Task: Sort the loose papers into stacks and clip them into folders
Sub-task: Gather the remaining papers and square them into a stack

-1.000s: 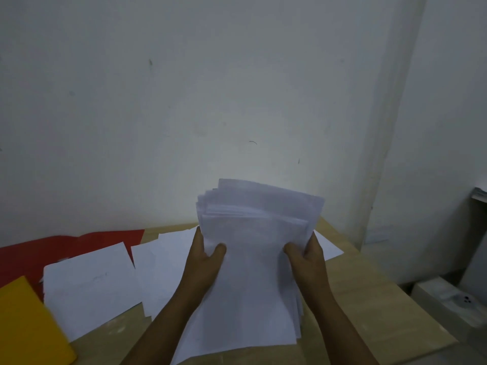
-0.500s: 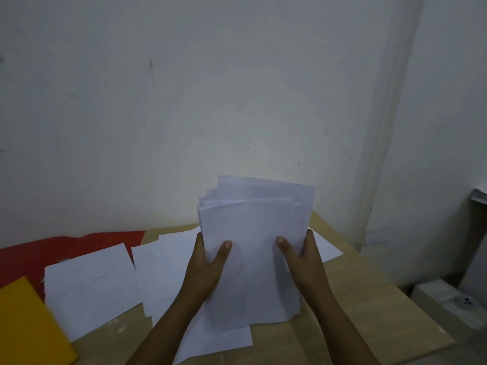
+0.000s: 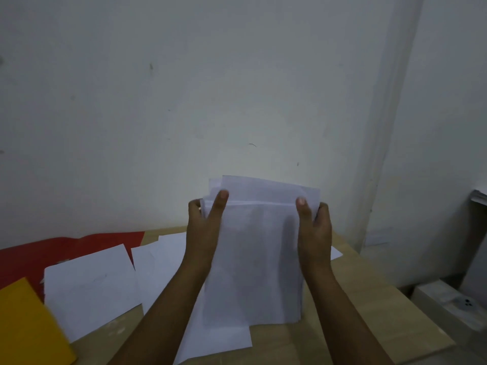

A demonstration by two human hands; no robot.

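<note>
A stack of white papers (image 3: 257, 254) stands upright on its lower edge on the wooden table (image 3: 369, 312). My left hand (image 3: 204, 230) grips its left side near the top, thumb on the front sheet. My right hand (image 3: 313, 230) grips the right side the same way. Loose white sheets (image 3: 89, 288) lie flat to the left, and one sheet (image 3: 218, 341) lies under the stack. A red folder (image 3: 52, 250) lies at the back left and a yellow folder (image 3: 23, 325) at the front left.
A white wall (image 3: 184, 101) rises right behind the table. The table's right edge drops off to a pale box (image 3: 453, 309) on the floor. More paper (image 3: 478, 197) shows at the far right edge.
The stack has been tipped from leaning toward me to standing upright on the table, its sheets now squared together. Both hands slid up from the middle of its sides to near the top.
</note>
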